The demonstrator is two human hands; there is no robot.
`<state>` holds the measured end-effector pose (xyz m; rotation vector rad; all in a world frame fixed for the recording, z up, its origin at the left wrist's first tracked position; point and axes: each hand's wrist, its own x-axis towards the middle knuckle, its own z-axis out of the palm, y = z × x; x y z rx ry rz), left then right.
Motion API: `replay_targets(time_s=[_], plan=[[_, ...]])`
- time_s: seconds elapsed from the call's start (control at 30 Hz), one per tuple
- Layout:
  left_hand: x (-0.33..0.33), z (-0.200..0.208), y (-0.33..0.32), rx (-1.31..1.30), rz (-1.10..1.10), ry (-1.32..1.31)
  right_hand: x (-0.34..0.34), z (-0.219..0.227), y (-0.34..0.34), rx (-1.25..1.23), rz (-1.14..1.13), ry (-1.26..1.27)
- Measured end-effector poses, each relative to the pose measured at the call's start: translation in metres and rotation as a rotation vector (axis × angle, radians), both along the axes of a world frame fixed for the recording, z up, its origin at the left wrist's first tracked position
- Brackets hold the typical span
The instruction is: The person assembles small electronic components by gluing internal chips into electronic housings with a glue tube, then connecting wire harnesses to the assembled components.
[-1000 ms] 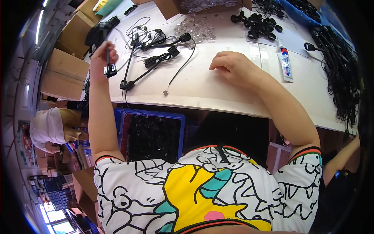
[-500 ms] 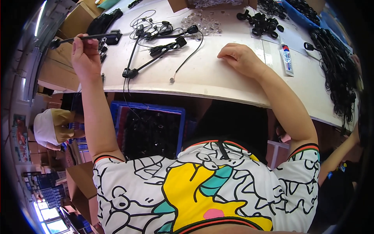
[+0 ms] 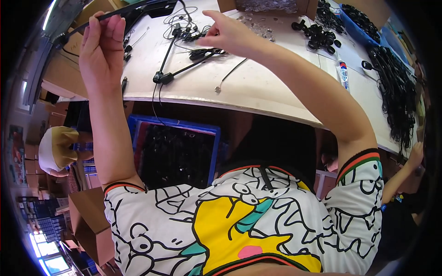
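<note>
My left hand [image 3: 103,46] is raised over the table's far left, its fingers closed on a slim black rod [image 3: 131,8] with a dark knob at its left end. The rod's right end passes near a black cord at the top. My right hand [image 3: 232,34] reaches across the table with its index finger and thumb apart and nothing visible between them. Beneath and beside it lie coiled black cables [image 3: 202,53], partly hidden by the hand. Nearer me, a jointed pair of black rods [image 3: 163,77] rests by the table's front edge. A thin cable ends in a small connector [image 3: 217,89].
Small clear plastic pieces [image 3: 266,32] lie behind my right arm, near a cardboard box [image 3: 307,8]. Black round caps [image 3: 317,39], a tube [image 3: 343,73] and hanging cable bundles [image 3: 393,96] are at right. Below the table sits a blue-rimmed tray [image 3: 215,152]. Another person's arm [image 3: 403,177] shows at right.
My right hand has moved up and left from the bare tabletop to above the cables, its fingers spreading. My left hand has risen slightly, carrying the black rod upward.
</note>
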<state>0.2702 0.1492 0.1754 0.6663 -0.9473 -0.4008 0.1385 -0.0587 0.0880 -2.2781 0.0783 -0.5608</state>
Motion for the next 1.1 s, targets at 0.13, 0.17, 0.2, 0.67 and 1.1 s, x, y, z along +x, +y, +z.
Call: replay_targets(time_s=[0.13,0.17,0.2,0.67,1.1], plan=[[0.022,0.009,0.021,-0.056,-0.008,-0.054,0.019,-0.009,-0.003,-0.237,-0.182,0.111],[0.036,0.009,0.028,-0.036,0.008,-0.095,0.019,-0.016,-0.004,-0.384,-0.134,0.215],[0.049,0.008,0.037,-0.038,0.007,-0.089,0.019,-0.023,-0.003,-0.531,-0.085,0.319],[0.136,-0.053,0.020,0.929,0.690,-0.358,0.025,-0.046,-0.028,-0.859,-0.102,0.008],[0.133,-0.163,-0.026,1.393,0.832,-0.966,0.036,-0.051,0.005,-0.758,-0.109,0.315]])
